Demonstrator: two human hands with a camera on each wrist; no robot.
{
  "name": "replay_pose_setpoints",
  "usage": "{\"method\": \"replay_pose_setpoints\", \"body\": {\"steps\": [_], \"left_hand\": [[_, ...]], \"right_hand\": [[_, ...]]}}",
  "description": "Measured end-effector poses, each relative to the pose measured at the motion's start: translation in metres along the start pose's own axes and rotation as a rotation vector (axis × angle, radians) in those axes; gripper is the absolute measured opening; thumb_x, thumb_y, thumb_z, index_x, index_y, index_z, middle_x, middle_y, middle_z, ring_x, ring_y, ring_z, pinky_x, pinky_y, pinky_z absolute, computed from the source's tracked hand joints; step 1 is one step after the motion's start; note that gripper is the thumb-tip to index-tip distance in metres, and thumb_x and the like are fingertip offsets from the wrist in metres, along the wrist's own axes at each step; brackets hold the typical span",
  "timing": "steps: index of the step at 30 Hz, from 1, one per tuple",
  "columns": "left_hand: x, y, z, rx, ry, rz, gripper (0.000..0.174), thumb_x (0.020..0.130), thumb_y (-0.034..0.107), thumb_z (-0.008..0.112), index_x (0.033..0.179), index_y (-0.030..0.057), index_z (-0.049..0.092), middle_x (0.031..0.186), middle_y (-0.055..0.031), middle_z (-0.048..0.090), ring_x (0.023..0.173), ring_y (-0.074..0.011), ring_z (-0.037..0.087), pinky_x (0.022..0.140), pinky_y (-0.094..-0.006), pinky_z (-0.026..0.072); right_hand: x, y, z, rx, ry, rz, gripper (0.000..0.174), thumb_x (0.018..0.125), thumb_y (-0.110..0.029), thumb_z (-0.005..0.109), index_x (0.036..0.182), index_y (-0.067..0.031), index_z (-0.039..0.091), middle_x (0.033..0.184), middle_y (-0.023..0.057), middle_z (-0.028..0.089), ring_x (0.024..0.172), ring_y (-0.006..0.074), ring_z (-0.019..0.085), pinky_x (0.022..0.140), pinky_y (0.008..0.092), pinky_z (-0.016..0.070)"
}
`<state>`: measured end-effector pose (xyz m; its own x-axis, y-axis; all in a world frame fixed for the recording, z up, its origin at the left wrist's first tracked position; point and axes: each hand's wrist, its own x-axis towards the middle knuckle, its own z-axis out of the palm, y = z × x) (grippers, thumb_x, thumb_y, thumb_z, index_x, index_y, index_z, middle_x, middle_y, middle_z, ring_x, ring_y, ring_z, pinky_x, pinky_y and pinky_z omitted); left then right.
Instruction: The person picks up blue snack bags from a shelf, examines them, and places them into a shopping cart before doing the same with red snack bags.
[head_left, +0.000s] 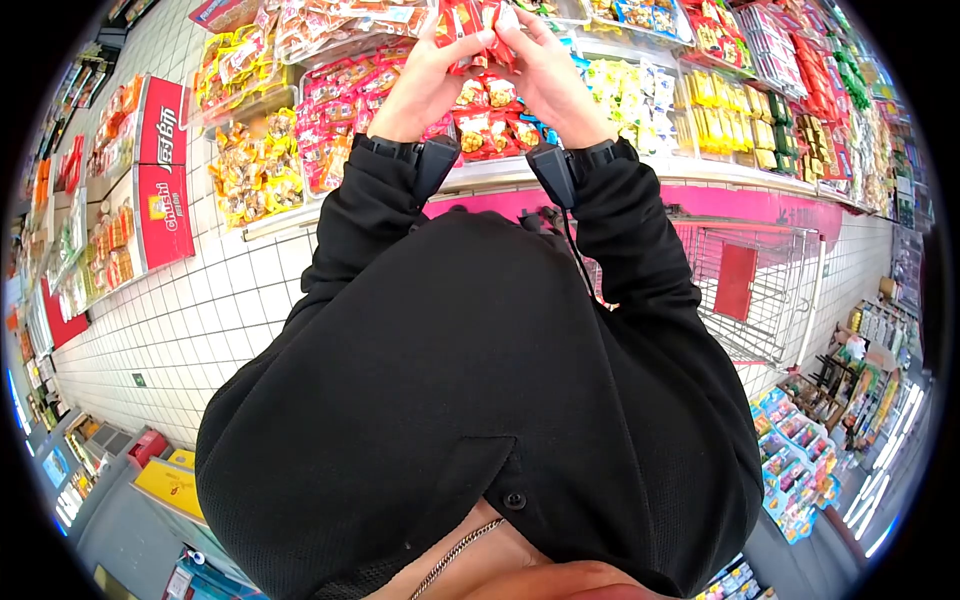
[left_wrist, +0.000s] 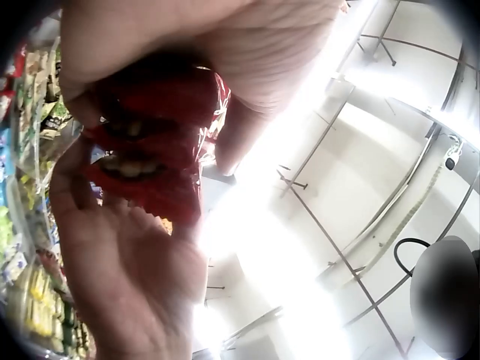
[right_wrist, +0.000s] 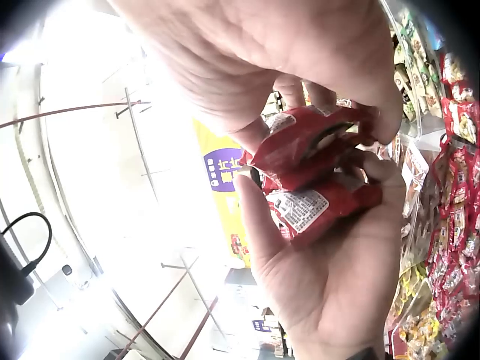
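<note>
Two small red packets (right_wrist: 307, 150) are held up between both hands at the far side, over the trays of packaged snacks (head_left: 490, 115). In the head view they are partly cut off by the top edge, so their full shape is hard to make out.

The lower packet is cradled in the left hand (head_left: 425, 88), with its thumb along one side and its fingers curled round the other; some fingertips are hidden behind the red wrapping. The upper packet is gripped by the right hand (head_left: 552, 85), thumb on the near side, its other fingers partly covered. Where one packet ends and the other begins is blurred by shadow in the left wrist view. Pale pieces are glimpsed through a clear patch there, but what they are cannot be told. A white label (right_wrist: 301, 211) is shown on the lower packet, its print too small to be read.

Yellow-wrapped snacks (head_left: 258, 165) are seen to the left, and a shopping cart (head_left: 760, 285) to the right is partly hidden by the black sleeve (head_left: 640, 235).
</note>
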<state>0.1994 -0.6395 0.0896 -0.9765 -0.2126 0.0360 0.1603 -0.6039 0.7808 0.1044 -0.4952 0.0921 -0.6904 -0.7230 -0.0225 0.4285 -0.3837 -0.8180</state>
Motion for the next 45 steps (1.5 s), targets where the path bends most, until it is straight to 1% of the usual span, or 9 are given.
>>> {"method": "replay_pose_setpoints", "body": {"steps": [5, 9, 12, 16, 24, 29, 35, 41, 45], "left_hand": [[-0.007, 0.005, 0.011, -0.043, -0.033, -0.034, 0.030, 0.098, 0.011, 0.065, 0.128, 0.0074, 0.063, 0.123, -0.0035, 0.068, 0.115, -0.0172, 0.063, 0.102, -0.0445, 0.0498], [-0.011, 0.009, 0.015, -0.007, 0.018, -0.082, 0.031, 0.099, 0.014, 0.066, 0.129, 0.0080, 0.062, 0.125, -0.0047, 0.068, 0.116, -0.0175, 0.064, 0.100, -0.0472, 0.0521], [-0.018, 0.019, 0.026, 0.076, 0.051, -0.120, 0.032, 0.100, 0.017, 0.068, 0.129, 0.0088, 0.062, 0.127, -0.0040, 0.068, 0.117, -0.0166, 0.064, 0.100, -0.0432, 0.0527], [-0.016, 0.011, 0.013, 0.146, 0.041, -0.116, 0.037, 0.097, 0.014, 0.071, 0.132, 0.0082, 0.060, 0.128, -0.0042, 0.067, 0.118, -0.0167, 0.064, 0.097, -0.0366, 0.0539], [-0.020, 0.014, 0.006, 0.010, -0.057, -0.130, 0.043, 0.093, 0.004, 0.070, 0.134, 0.0074, 0.058, 0.130, -0.0047, 0.066, 0.119, -0.0199, 0.064, 0.100, -0.0405, 0.0536], [-0.022, 0.013, 0.005, -0.029, -0.042, -0.126, 0.042, 0.093, 0.004, 0.071, 0.132, 0.0094, 0.059, 0.129, -0.0044, 0.067, 0.120, -0.0205, 0.064, 0.102, -0.0421, 0.0526], [-0.031, 0.030, 0.012, -0.048, -0.062, -0.150, 0.039, 0.093, 0.004, 0.071, 0.130, 0.0104, 0.060, 0.129, -0.0032, 0.067, 0.119, -0.0208, 0.064, 0.104, -0.0421, 0.0516], [-0.028, 0.023, 0.005, -0.028, -0.105, -0.150, 0.039, 0.093, 0.002, 0.069, 0.130, 0.0073, 0.059, 0.129, -0.0059, 0.066, 0.121, -0.0205, 0.063, 0.103, -0.0422, 0.0520], [-0.020, 0.009, -0.023, 0.015, -0.075, -0.195, 0.041, 0.092, 0.003, 0.070, 0.131, 0.0059, 0.057, 0.131, -0.0078, 0.065, 0.122, -0.0205, 0.062, 0.103, -0.0403, 0.0519]], "right_hand": [[-0.022, -0.018, 0.018, -0.121, 0.029, -0.111, 0.047, 0.097, -0.013, 0.070, 0.140, -0.0030, 0.053, 0.107, 0.0019, 0.066, 0.088, 0.0081, 0.063, 0.075, 0.0220, 0.0522], [-0.031, -0.018, 0.004, -0.304, 0.060, -0.073, 0.038, 0.102, -0.023, 0.066, 0.135, -0.0074, 0.060, 0.121, 0.0034, 0.067, 0.118, 0.0151, 0.062, 0.101, 0.0368, 0.0512], [-0.040, -0.032, 0.015, -0.267, 0.145, -0.008, 0.050, 0.094, -0.008, 0.072, 0.139, -0.0006, 0.053, 0.111, 0.0048, 0.068, 0.094, 0.0100, 0.066, 0.081, 0.0234, 0.0537], [-0.047, -0.038, 0.006, -0.403, 0.122, -0.161, 0.049, 0.090, -0.004, 0.076, 0.134, 0.0003, 0.055, 0.112, 0.0064, 0.070, 0.096, 0.0115, 0.068, 0.085, 0.0270, 0.0550], [-0.059, -0.055, 0.020, -0.495, 0.340, -0.181, 0.035, 0.096, -0.017, 0.072, 0.125, -0.0021, 0.059, 0.105, 0.0046, 0.069, 0.090, 0.0114, 0.066, 0.079, 0.0265, 0.0546], [-0.049, -0.051, 0.014, -0.599, 0.317, -0.430, 0.037, 0.101, -0.028, 0.068, 0.125, -0.0012, 0.061, 0.099, 0.0017, 0.066, 0.091, 0.0099, 0.060, 0.080, 0.0269, 0.0498], [-0.051, -0.064, 0.004, -0.739, 0.358, -0.294, 0.040, 0.103, -0.028, 0.065, 0.132, -0.0024, 0.057, 0.084, -0.0018, 0.059, 0.081, 0.0052, 0.056, 0.072, 0.0208, 0.0487], [-0.056, -0.063, 0.030, -0.337, 0.254, -0.225, 0.043, 0.104, -0.022, 0.063, 0.142, -0.0058, 0.050, 0.093, -0.0024, 0.059, 0.080, 0.0037, 0.055, 0.069, 0.0223, 0.0539], [-0.051, -0.053, 0.011, -0.278, 0.187, -0.181, 0.047, 0.103, -0.017, 0.062, 0.146, -0.0054, 0.046, 0.112, 0.0031, 0.063, 0.095, 0.0095, 0.061, 0.082, 0.0262, 0.0554]]}}
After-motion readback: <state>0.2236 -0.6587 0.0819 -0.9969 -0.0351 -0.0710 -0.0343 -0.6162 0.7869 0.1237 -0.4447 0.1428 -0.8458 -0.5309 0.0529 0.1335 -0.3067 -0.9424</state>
